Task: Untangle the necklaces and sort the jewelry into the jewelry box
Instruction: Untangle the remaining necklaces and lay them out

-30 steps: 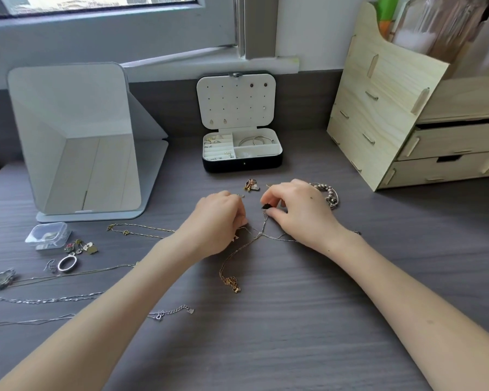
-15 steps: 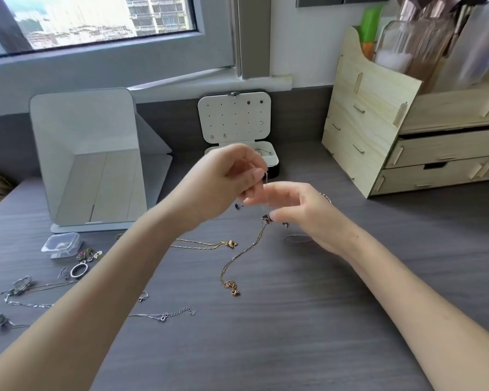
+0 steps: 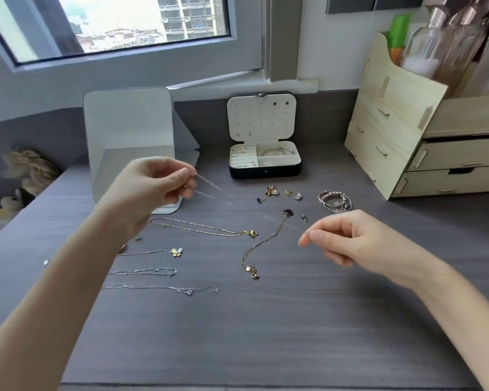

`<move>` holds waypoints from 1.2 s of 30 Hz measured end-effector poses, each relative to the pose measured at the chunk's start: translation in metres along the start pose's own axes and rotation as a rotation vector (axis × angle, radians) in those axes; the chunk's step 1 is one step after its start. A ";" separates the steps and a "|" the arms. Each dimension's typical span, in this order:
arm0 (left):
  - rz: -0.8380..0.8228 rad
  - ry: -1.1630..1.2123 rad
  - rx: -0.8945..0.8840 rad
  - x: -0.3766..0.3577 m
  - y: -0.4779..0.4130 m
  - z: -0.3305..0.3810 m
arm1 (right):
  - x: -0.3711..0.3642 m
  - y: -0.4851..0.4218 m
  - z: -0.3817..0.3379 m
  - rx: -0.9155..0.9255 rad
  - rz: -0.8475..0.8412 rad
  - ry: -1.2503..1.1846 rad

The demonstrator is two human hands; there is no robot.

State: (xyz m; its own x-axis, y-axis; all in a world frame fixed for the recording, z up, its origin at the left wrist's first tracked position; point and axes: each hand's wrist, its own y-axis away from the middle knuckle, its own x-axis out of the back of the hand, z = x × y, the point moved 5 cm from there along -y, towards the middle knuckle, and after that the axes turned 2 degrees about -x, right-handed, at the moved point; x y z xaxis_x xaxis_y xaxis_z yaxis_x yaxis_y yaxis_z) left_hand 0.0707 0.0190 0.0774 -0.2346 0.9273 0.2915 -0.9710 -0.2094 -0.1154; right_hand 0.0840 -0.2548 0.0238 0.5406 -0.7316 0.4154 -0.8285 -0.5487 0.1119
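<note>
Left hand [image 3: 153,190] was raised over the desk [image 3: 266,334], pinching one end of the thin silver chain [image 3: 223,194]. Right hand [image 3: 347,244] was lower and pinched the other end. The chain ran taut between them, with two strands showing near the left hand.

Risks:
- The chain looked very fine. More pull while taut could snap a link or cinch down any knot left in it. It was too blurred to tell whether a knot remained.
- It passed just over the dark pendant [image 3: 287,212] of the gold chain [image 3: 261,245] lying on the desk. I couldn't tell if the two were touching. If they were snagged, lifting would drag the gold chain along.
- Dropping slack onto the loose earrings [image 3: 271,191] or bracelets [image 3: 335,201] could re-tangle it.

Containers:
- Box [image 3: 266,173] stood open at the back of the desk, well apart from both hands, with its lid [image 3: 261,119] upright and a few studs in the lid holes.
- Its left compartment held small gold pieces. The rear right compartment held something silvery, a bangle or a chain, too small to tell.
- Organiser [image 3: 393,131] stood on the right. Its drawer contents were hidden, and bottles stood in the top.
</note>
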 end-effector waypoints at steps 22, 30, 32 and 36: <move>-0.105 -0.817 0.466 0.112 0.094 -0.108 | -0.129 -0.006 -0.029 0.330 0.010 0.708; -0.187 -1.223 0.427 0.094 0.081 -0.078 | -0.093 0.003 -0.020 0.257 0.043 0.702; -0.172 -1.308 0.369 0.087 0.075 -0.069 | -0.082 0.003 -0.018 0.228 0.077 0.691; -0.147 -1.292 0.231 0.062 0.063 -0.055 | -0.058 -0.001 -0.012 0.159 0.156 0.650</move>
State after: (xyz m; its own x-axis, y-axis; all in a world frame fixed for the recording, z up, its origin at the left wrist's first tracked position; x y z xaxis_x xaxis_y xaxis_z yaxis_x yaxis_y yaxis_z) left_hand -0.0022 0.0804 0.0364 0.1235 0.0106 0.9923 -0.9461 -0.3004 0.1210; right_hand 0.0516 -0.2064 0.0105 0.1783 -0.4422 0.8790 -0.8311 -0.5459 -0.1060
